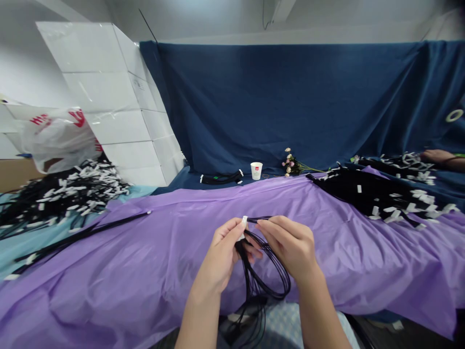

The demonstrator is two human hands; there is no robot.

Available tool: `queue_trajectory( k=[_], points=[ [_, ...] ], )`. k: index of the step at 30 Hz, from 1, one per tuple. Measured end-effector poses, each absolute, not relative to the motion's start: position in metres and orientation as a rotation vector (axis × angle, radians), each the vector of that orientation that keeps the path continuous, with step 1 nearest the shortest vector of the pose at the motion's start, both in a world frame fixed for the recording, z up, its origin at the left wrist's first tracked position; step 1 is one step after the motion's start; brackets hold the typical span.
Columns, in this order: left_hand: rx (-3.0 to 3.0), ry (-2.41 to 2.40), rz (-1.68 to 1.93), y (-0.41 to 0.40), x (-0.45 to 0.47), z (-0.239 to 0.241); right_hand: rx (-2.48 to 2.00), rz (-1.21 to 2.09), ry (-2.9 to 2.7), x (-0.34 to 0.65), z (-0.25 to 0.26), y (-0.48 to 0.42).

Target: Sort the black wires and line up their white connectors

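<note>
At the far left, a plastic bag (60, 138) with red lettering sits behind a heap of black cords with white ends (82, 191), which lies on a light-blue cloth (140, 192). In front of the heap, a few long black strands (109, 224) stretch onto the purple cloth (152, 261) that covers the bench. White boxes (119, 126) are stacked behind, just right of the bag. Farther right, a short black bundle (221, 178) with white ends lies at the back, before a dark-blue curtain (272, 106).

Near the middle, the left hand (222, 252) pinches a white tab (244, 221) between its fingers. The looped cords (276, 293) hang from the tab between the two hands, over the front edge of the bench, their lower ends above the person's lap. A paper cup (256, 170) stands upright at the back. The right hand (292, 242) grips the cords with its fingertips, just right of the tab.

Beyond it are some flowers (290, 164), then a spread of black cords (363, 189) with white ends. At the far right are another person's hand (438, 156) and, above it, a tape roll (454, 115).
</note>
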State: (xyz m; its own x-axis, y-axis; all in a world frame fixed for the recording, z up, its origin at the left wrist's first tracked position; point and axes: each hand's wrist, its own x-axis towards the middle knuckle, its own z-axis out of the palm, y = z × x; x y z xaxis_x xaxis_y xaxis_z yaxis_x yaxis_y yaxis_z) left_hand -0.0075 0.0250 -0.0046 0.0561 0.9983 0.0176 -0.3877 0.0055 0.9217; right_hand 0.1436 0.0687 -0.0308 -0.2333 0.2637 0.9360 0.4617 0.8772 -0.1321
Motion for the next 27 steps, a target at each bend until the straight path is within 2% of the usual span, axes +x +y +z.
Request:
queue_trajectory(
  k=[5,11,18,24,27],
  points=[
    [0.923,0.863,1.365,0.023,-0.003,-0.007,-0.513,-0.186,-1.807,0.144,-0.035,0.071],
    [0.839,0.832,1.440,0.024,-0.008,-0.007,-0.528,0.041,-1.776,0.142,-0.032,0.068],
    [0.664,0.801,1.639,0.030,-0.017,-0.009,-0.588,-0.183,-1.570,0.149,-0.021,0.058],
    [0.667,0.626,1.690,0.024,-0.013,-0.008,-0.638,0.331,-1.838,0.143,-0.019,0.044],
    [0.676,0.538,1.716,0.021,-0.010,-0.007,-0.653,0.414,-1.820,0.137,-0.020,0.042]
  ],
)
